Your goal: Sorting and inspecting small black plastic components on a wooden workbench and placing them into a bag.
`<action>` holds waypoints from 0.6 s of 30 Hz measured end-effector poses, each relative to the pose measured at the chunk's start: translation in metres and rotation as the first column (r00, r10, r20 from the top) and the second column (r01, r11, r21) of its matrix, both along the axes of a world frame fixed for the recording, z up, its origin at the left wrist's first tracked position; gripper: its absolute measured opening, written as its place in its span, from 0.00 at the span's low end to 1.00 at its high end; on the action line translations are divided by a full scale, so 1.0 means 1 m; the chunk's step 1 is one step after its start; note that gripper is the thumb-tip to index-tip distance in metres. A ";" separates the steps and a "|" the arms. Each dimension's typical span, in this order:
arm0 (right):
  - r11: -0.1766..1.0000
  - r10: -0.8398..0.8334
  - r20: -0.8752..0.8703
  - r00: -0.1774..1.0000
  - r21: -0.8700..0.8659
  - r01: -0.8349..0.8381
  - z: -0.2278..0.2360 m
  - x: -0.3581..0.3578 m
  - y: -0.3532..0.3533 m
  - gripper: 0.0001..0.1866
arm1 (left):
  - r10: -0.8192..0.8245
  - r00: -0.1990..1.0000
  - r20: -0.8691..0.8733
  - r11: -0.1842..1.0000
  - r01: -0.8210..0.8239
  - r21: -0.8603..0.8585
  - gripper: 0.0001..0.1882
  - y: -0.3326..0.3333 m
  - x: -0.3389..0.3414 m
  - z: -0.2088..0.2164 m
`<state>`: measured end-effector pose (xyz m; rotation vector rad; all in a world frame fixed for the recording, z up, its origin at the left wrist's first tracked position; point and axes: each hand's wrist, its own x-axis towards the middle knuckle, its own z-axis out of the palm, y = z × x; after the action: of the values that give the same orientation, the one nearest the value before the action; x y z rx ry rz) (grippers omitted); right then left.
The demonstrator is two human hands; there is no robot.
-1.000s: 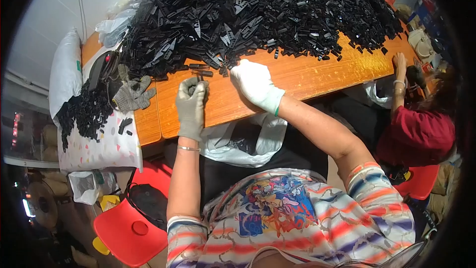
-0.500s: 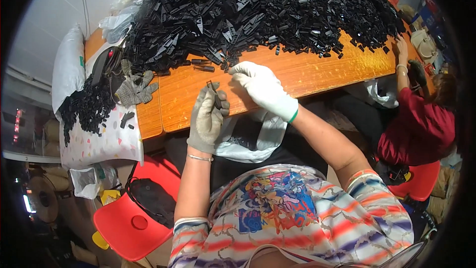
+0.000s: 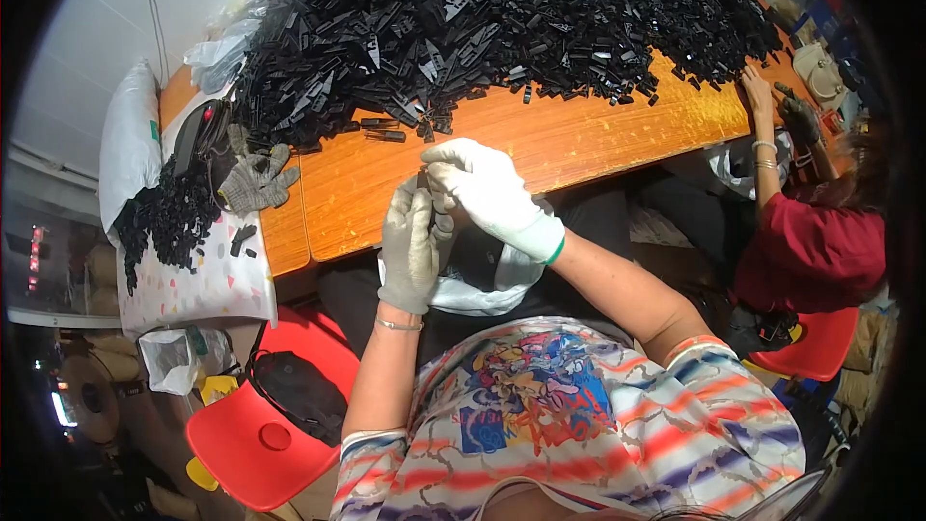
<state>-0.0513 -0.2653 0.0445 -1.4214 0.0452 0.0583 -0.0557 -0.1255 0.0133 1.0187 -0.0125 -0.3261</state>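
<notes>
We saw the right hand point(image 3: 492, 195), apart from the left hand point(image 3: 407, 249) half a second earlier, brought against it above the worktop point(image 3: 588, 140). The left pinched a small black part point(image 3: 422, 178), mostly hidden between them; whether the right's bent fingers gripped anything, we could not tell. We judged both hands now engaged on one piece, before the black pile point(image 3: 386, 39).
</notes>
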 end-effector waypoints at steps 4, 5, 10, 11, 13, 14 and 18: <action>0.997 -0.028 -0.036 0.999 -0.073 0.025 0.004 -0.001 0.003 0.15 | 0.002 0.999 0.046 0.996 -0.006 0.084 0.13 0.000 0.000 -0.002; 0.997 -0.027 -0.037 0.999 -0.074 0.024 0.005 -0.001 0.003 0.15 | 0.003 0.999 0.045 0.996 -0.007 0.084 0.13 0.000 -0.001 -0.001; 0.990 0.007 -0.066 0.998 -0.143 -0.017 0.001 -0.001 0.003 0.14 | 0.030 0.994 0.107 0.989 -0.045 0.139 0.13 0.000 -0.004 -0.003; 0.989 0.008 -0.066 0.998 -0.144 -0.018 -0.004 -0.001 0.003 0.14 | 0.031 0.994 0.107 0.989 -0.046 0.138 0.13 0.001 -0.005 -0.004; 0.973 0.057 0.081 0.995 -0.227 -0.038 -0.018 0.000 0.002 0.14 | 0.043 0.989 0.140 0.975 -0.072 0.209 0.12 0.001 -0.006 -0.006; 0.973 0.056 0.081 0.995 -0.229 -0.036 -0.023 0.002 0.001 0.14 | 0.042 0.989 0.140 0.976 -0.071 0.207 0.12 0.000 -0.006 -0.005; 0.626 0.231 0.404 0.885 -0.758 0.183 -0.019 0.002 0.002 0.12 | 0.072 0.946 0.316 0.843 -0.227 0.487 0.10 -0.001 -0.006 -0.008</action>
<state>-0.0492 -0.2628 0.0256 -2.2995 -0.4106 -0.3350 -0.0616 -0.1262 0.0054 1.5931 -0.1109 -0.0249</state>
